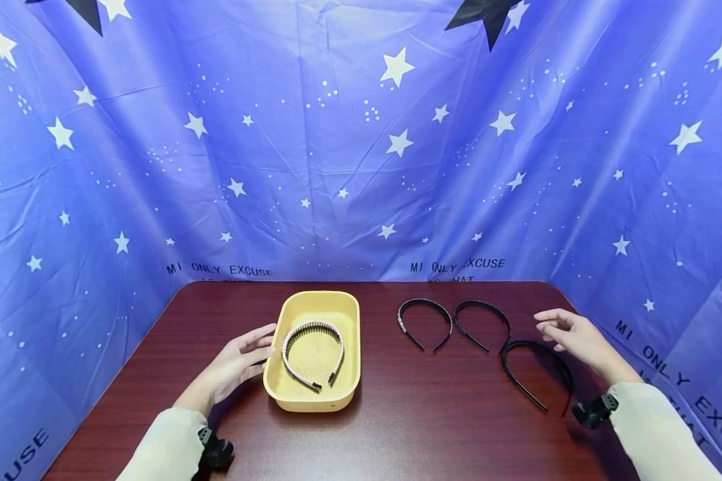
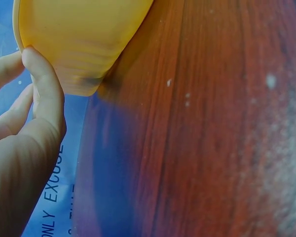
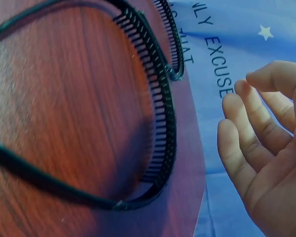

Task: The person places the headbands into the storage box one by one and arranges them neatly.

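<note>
A yellow plastic tub [image 1: 313, 405] stands on the table, holding a light-coloured headband [image 1: 312, 325] with dark comb teeth. My left hand [image 1: 233, 369] is at the tub's left side, its loosely bent fingers touching the outer wall near the rim. The left wrist view shows the thumb [image 2: 43, 74] at the tub's edge. On the right, my right hand [image 1: 583, 344] hovers just above and behind a black toothed headband [image 1: 526, 389], fingers loosely bent and nothing in them. In the right wrist view this headband [image 3: 163, 128] lies apart from the fingertips.
Two more dark headbands lie farther back: one with a silvery patch [image 1: 402, 321] and a plain black one [image 1: 481, 305] beside the nearest headband. The dark red table [image 1: 421, 427] ends at a blue star-printed cloth [image 1: 337, 167] on the back and sides.
</note>
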`<control>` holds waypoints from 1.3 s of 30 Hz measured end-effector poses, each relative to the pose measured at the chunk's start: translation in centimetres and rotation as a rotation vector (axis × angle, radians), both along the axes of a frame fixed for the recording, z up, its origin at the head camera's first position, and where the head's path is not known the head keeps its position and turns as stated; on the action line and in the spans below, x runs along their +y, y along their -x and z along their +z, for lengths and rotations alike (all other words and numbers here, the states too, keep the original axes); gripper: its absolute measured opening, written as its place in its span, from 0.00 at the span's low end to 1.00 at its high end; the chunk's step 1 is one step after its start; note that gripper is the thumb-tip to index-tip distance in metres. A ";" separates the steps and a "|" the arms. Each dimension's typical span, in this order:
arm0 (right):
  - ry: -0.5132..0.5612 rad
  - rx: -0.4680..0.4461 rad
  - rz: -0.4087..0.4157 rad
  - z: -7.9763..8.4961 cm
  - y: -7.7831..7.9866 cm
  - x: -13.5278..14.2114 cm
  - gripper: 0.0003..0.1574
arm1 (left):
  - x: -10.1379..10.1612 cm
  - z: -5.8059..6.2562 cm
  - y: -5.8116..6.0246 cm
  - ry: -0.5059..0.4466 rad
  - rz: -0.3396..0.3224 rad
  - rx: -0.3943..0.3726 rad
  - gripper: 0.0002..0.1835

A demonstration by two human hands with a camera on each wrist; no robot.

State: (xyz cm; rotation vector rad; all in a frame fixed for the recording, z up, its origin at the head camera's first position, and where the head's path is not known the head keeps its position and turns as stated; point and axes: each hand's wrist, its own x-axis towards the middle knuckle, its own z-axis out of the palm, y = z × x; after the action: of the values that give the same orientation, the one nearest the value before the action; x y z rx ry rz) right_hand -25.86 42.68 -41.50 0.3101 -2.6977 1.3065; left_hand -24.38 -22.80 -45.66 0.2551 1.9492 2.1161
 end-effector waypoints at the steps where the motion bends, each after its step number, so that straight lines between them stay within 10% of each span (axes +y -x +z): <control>1: 0.000 -0.008 -0.008 -0.1 0.0 0.1 0.12 | 0.0 0.0 0.0 0.000 0.000 0.000 0.36; 39: -0.067 -0.334 -0.059 -3.1 -1.5 3.5 0.35 | -0.1 -0.3 0.1 -0.017 -0.014 0.014 0.35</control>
State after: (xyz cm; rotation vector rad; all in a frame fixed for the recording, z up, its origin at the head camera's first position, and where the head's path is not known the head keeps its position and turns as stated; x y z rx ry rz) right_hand -24.33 46.16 -44.60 0.0165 -3.0005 1.3597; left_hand -24.48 -22.91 -46.00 0.2869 1.9325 2.1280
